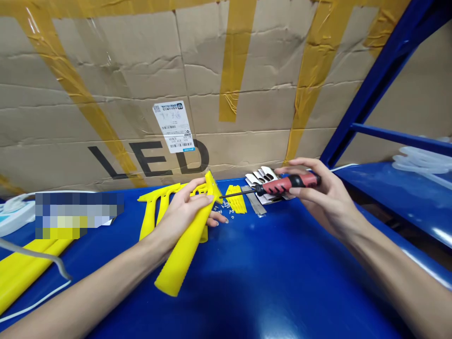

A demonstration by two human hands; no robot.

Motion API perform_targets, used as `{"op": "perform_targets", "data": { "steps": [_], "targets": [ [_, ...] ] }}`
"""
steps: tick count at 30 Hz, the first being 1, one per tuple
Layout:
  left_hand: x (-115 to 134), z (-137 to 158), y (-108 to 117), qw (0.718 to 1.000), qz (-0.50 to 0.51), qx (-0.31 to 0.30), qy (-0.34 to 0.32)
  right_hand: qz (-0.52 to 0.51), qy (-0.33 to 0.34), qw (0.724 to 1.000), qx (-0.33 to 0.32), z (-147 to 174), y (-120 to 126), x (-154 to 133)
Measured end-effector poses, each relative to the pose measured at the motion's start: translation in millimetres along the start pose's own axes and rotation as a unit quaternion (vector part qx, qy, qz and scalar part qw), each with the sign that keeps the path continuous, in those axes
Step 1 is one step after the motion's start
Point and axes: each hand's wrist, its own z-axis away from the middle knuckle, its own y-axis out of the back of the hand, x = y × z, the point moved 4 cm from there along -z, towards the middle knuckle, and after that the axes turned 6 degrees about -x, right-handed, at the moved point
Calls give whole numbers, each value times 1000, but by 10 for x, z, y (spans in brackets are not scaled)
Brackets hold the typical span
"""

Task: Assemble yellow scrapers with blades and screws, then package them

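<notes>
My left hand (190, 202) grips a yellow plastic handle (181, 256), a T-shaped piece with a wide grip and a flared head, tilted with its head up and away from me. My right hand (328, 197) is closed round a red-and-black screwdriver (282, 184), whose thin dark shaft points left. The tip meets or nearly meets the head; I cannot tell whether they touch. Behind my left hand lie several similar yellow handles (150, 216), partly hidden. Small loose metal parts (226, 205) are scattered beside the fingertips.
Flat yellow pieces (236, 199), grey metal strips (253, 200) and white cards with dark cutouts (263, 178) lie at the back of the blue table (268, 268). A big taped carton (212, 84) stands behind. Long yellow pieces (31, 268) and a cable (58, 263) are at left.
</notes>
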Motion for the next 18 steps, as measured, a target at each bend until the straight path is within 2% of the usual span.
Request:
{"op": "perform_targets", "data": {
  "steps": [2,5,8,10,12,15,18],
  "targets": [
    [6,-2,5,1000,-2,3,-2,18,-17,1000,-19,0,-9,26],
    [-11,-23,31,1000,2,-6,-2,87,-40,995,-7,-1,3,65],
    [-33,-40,56,1000,-4,-19,-5,34,5,999,0,-5,-10,50],
    [-34,-41,58,999,-13,-28,-9,28,-14,999,-7,-5,-26,70],
    [-28,-34,59,1000,-15,-25,-8,65,-32,997,-2,2,-25,81],
    [-19,-22,57,1000,-13,-17,-2,70,7,998,3,12,-22,40],
    [-19,-25,42,999,-12,-35,-3,68,-16,998,2,13,-12,47]
  ]
}}
